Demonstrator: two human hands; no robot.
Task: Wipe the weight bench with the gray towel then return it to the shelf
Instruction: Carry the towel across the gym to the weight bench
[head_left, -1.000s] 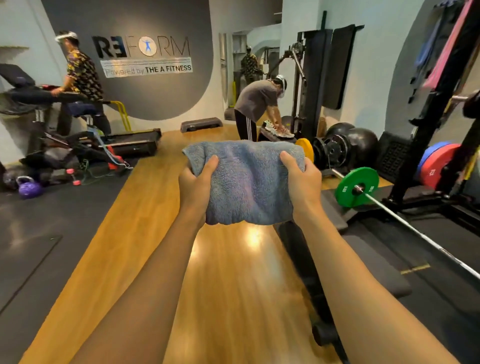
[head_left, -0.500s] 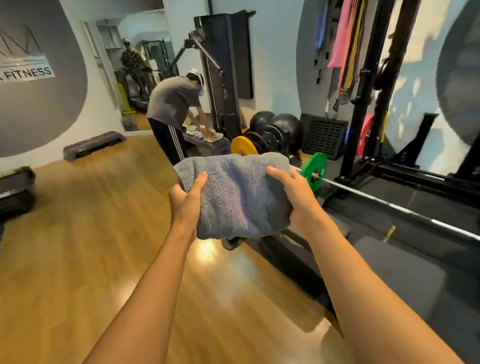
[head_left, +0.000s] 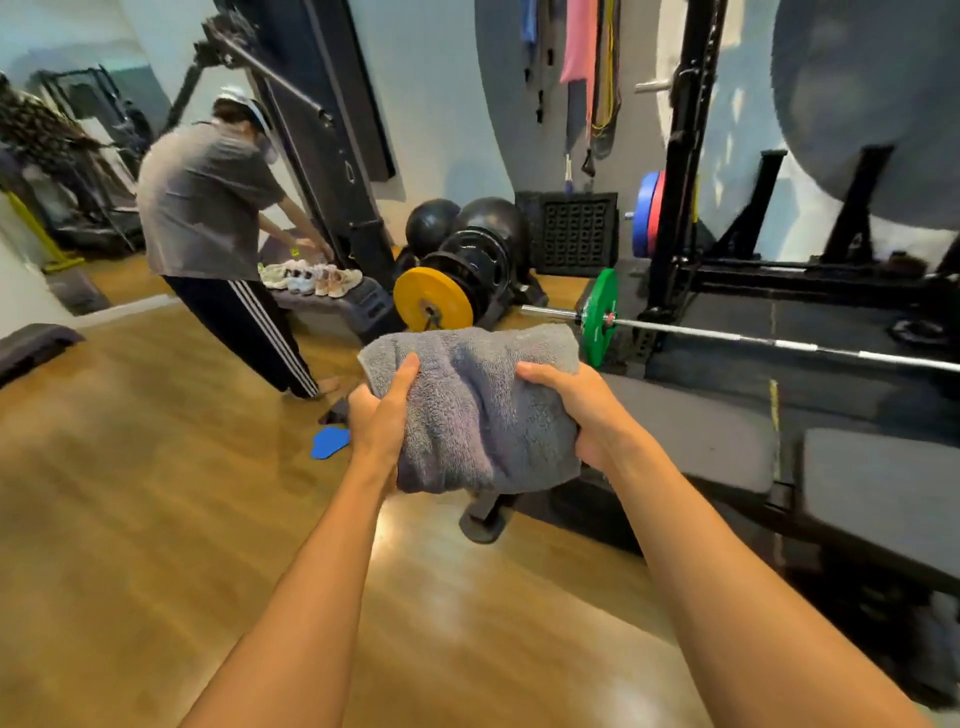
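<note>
At centre frame I see my left hand (head_left: 376, 421) and right hand (head_left: 582, 410) gripping the folded gray towel (head_left: 483, 410) by its sides, in the air just left of the weight bench (head_left: 717, 436).

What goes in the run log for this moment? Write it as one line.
stage: pre-wipe | left hand: grips gray towel | right hand: grips gray towel | weight bench: just beyond towel, wiping not begun

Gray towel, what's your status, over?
Left hand and right hand both grip gray towel, bunched, held up. Weight bench just to the right, not yet touched. Nothing seen in between.
</note>
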